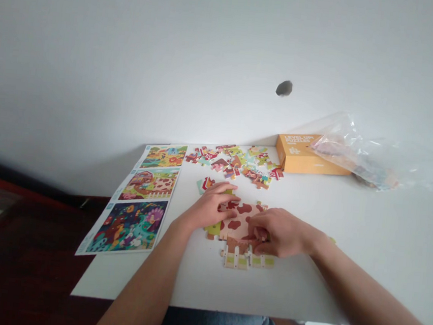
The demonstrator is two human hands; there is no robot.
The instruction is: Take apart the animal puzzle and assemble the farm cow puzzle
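Note:
A partly joined jigsaw puzzle [242, 221] lies flat on the white table, showing a pink cow with brown patches and a white fence along its near edge. My left hand [212, 205] rests over the puzzle's left side, fingers stretched out and apart. On the right side, my right hand [276, 232] is closed, its fingers bent down onto the cow and the fence. The thumb and curled fingers grip at a fence puzzle piece [263, 261], partly hidden under them. A loose red and light-blue piece [205, 184] lies just beyond my left hand.
Several loose puzzle pieces [235, 162] are spread along the wall. A sheet with three printed pictures [149, 186] overhangs the table's left edge. At the back right stand an orange puzzle box [316, 164] and a clear plastic bag [370, 157] with pieces inside.

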